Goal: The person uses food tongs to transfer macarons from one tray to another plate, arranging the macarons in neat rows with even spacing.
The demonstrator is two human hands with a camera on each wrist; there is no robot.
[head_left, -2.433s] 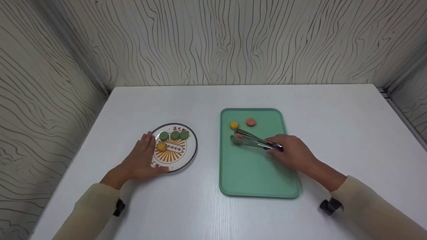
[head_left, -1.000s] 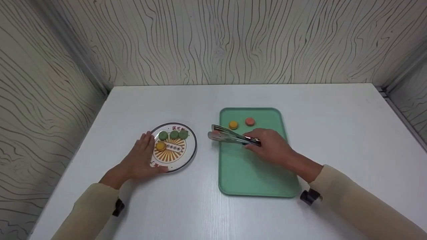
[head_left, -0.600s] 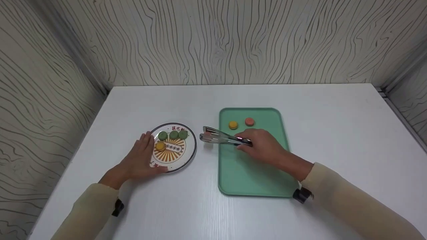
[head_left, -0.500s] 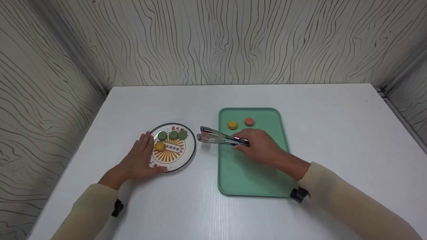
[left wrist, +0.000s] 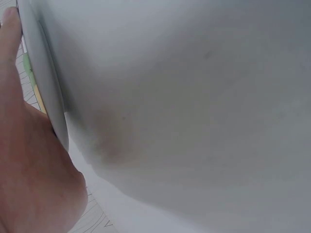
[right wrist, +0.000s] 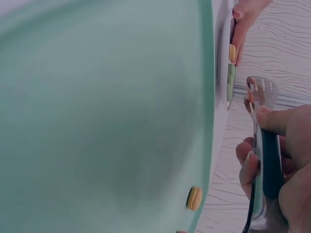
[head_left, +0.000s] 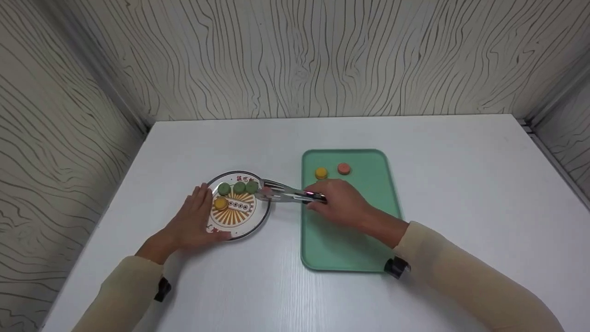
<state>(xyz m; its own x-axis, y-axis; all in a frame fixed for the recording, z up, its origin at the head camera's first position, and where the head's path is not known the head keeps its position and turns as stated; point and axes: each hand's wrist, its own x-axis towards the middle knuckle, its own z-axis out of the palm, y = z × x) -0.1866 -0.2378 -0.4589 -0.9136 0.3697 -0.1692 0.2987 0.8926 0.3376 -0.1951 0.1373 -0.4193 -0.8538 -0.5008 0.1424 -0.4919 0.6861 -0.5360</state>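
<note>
My right hand (head_left: pixel 337 204) grips metal tongs (head_left: pixel 288 195) by the handle. Their tips reach over the right rim of a round patterned plate (head_left: pixel 258 227) and pinch a small pink macaron (head_left: pixel 267 190). The right wrist view shows the tongs (right wrist: pixel 263 126) with that pink piece (right wrist: pixel 250 96) between the tips. On the plate sit three green macarons (head_left: pixel 239 187) in a row and a yellow one (head_left: pixel 221 203). My left hand (head_left: pixel 196 219) rests flat against the plate's left edge, fingers straight; the left wrist view shows the palm (left wrist: pixel 29 170) against the rim (left wrist: pixel 44 87).
A green tray (head_left: pixel 345 244) lies under my right wrist, right of the plate. At its far end are a yellow macaron (head_left: pixel 321 173) and an orange-pink one (head_left: pixel 343 168). Everything stands on a white table (head_left: pixel 461 184) walled on three sides.
My right hand has carried the tongs and pink macaron leftward, off the tray and over the plate's right rim. The left hand and plate have stayed put.
</note>
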